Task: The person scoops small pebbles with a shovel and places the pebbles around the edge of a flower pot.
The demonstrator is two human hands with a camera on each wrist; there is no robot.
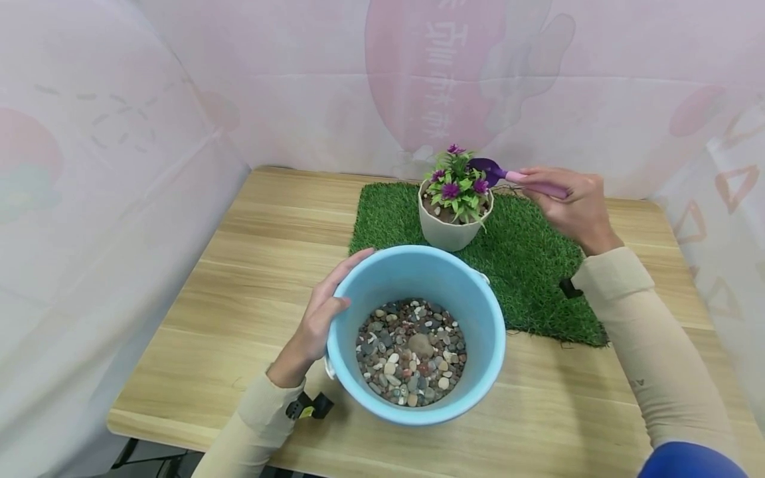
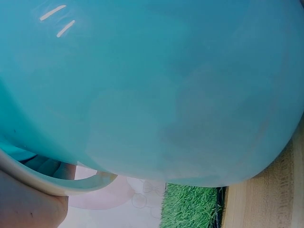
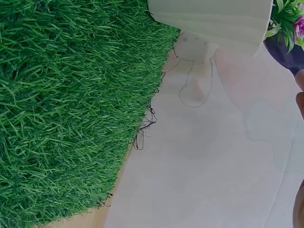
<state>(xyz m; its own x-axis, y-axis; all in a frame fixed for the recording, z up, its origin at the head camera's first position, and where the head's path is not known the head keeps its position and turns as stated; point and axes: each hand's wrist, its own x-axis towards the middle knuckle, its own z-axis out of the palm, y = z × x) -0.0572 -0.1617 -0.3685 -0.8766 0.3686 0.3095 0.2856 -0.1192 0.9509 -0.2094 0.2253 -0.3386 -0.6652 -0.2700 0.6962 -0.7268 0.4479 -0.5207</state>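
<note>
Gripping a pink-handled purple shovel (image 1: 503, 174), right hand (image 1: 575, 201) curling fingers round it, left hand (image 1: 323, 320) pinching a blue bucket (image 1: 412, 275) rim.

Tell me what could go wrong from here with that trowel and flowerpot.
The trowel in the right hand sits right by the flowers, so it might snag them. If it carries anything, which I can't make out, that could spill onto the grass mat. The bucket, held by the left hand, stands close in front of the flowerpot, so a forward push might knock the pot.
</note>
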